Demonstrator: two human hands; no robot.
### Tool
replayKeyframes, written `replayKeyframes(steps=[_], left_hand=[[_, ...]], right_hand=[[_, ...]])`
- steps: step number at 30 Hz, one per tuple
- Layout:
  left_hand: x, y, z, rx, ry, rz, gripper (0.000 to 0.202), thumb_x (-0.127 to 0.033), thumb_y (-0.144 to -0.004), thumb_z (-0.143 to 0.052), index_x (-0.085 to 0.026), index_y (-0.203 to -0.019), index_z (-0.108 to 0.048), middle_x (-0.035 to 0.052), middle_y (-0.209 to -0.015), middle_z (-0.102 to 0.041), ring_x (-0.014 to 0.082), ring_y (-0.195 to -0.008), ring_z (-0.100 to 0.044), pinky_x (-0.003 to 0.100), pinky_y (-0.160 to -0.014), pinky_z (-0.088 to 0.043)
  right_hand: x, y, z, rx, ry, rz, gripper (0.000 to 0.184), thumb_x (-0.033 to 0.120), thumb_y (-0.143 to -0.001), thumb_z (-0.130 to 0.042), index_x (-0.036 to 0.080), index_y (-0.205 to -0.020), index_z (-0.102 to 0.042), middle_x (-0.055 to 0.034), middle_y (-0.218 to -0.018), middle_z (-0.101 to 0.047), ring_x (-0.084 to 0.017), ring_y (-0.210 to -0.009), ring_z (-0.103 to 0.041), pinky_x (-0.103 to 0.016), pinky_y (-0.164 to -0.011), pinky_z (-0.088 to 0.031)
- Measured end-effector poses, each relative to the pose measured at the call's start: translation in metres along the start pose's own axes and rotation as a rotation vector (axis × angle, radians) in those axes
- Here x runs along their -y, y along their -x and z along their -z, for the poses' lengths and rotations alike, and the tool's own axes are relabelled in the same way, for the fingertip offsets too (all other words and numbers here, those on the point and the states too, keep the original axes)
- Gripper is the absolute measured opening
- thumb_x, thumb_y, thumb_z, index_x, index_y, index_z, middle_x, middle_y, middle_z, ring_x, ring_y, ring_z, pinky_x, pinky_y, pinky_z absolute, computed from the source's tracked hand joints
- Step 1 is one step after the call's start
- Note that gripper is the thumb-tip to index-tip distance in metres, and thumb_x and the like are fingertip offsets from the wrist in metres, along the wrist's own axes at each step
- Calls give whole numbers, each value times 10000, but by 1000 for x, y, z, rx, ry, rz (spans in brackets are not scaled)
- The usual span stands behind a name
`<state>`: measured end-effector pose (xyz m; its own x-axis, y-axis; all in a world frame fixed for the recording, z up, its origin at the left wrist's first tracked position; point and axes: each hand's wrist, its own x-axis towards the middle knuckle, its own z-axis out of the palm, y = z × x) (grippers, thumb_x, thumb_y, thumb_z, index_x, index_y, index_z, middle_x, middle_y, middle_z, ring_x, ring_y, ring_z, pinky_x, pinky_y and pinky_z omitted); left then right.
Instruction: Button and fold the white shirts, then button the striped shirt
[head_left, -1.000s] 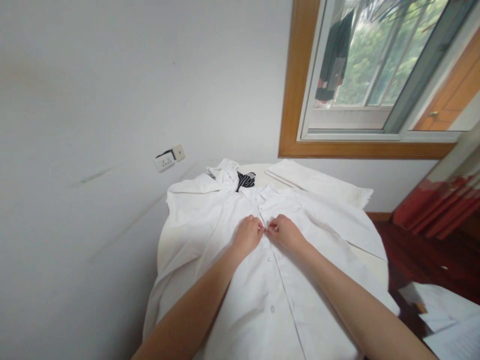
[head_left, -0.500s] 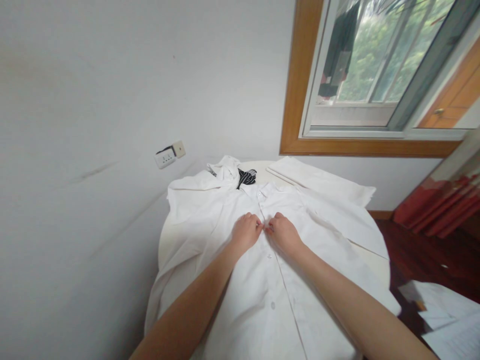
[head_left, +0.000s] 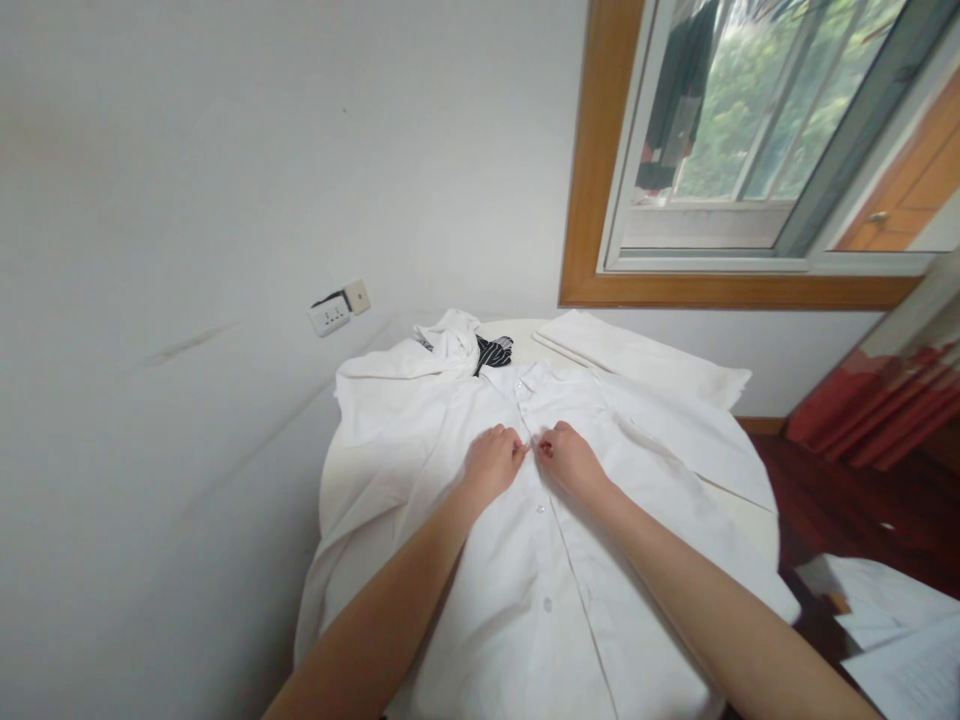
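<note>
A white button-up shirt lies spread front-up over a round white table, collar toward the wall. My left hand and my right hand meet at the shirt's placket just below the collar. Both hands are closed in a pinch on the placket edges around a button. Two fastened buttons show lower down the front.
A crumpled white garment and a black striped cloth lie beyond the collar. A folded white cloth sits at the back right. A wall socket is at left, a window above, papers on the red floor.
Both hands stay pinched at the same spot on the placket. The view has shifted slightly; nothing else has moved.
</note>
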<state>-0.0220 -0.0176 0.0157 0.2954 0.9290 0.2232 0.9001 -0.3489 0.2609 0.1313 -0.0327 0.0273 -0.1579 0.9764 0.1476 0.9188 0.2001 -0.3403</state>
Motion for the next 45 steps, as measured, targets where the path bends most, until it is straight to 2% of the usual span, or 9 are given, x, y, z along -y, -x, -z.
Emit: replayKeyframes(steps=[7,13,16,23,33,39,45], left_hand=[[0,1,0,-19,-8,-43,177,-303,-905,-490,-211,-850,-631,44,-863,-620,182,-834,-590,289,-759,-430],[-2,-3,-5,-32,17,-62,148,-251,-883,-500,-197,-823,-624,49,-863,-609,184,-842,-579,295,-778,-431],[-3,-4,-7,-39,21,-89,132,-229,-878,-495,-201,-833,-616,44,-856,-607,187,-833,-573,299,-763,-427],[5,-7,-8,-39,105,-113,180,-257,-911,-458,-196,-821,-602,38,-851,-626,179,-847,-571,299,-790,-424],[4,-8,-10,-15,84,-69,212,-272,-919,-440,-201,-818,-613,46,-875,-635,185,-876,-567,316,-826,-414],[4,-9,-13,-34,88,-63,218,-255,-910,-448,-192,-799,-625,57,-868,-639,198,-888,-560,344,-854,-411],[6,-12,-14,-20,118,-39,214,-259,-900,-468,-194,-791,-640,40,-856,-649,183,-879,-569,332,-852,-414]], right_hand=[[-3,-4,-1,-8,10,5,182,146,-856,-513,126,-836,-692,-96,-896,-617,-137,-708,-581,-231,-649,-383],[-13,-9,9,-141,-280,57,135,164,-760,-562,135,-741,-692,-47,-746,-635,-132,-691,-561,-223,-672,-390],[-17,-11,6,-169,-470,47,157,212,-755,-551,137,-737,-688,-32,-713,-644,-132,-660,-564,-224,-652,-400],[-25,-12,-17,-47,-676,24,203,311,-748,-551,143,-715,-659,-2,-628,-614,-126,-592,-533,-216,-578,-389],[-18,-8,-5,-144,-575,58,161,244,-730,-559,155,-759,-691,-19,-703,-642,-133,-642,-549,-227,-635,-410],[-17,-6,-9,-71,-604,91,165,220,-740,-531,145,-751,-678,-3,-651,-624,-118,-588,-520,-214,-599,-395],[-18,-6,-10,-64,-604,86,170,222,-744,-534,142,-745,-684,-10,-664,-640,-121,-598,-527,-214,-599,-392]])
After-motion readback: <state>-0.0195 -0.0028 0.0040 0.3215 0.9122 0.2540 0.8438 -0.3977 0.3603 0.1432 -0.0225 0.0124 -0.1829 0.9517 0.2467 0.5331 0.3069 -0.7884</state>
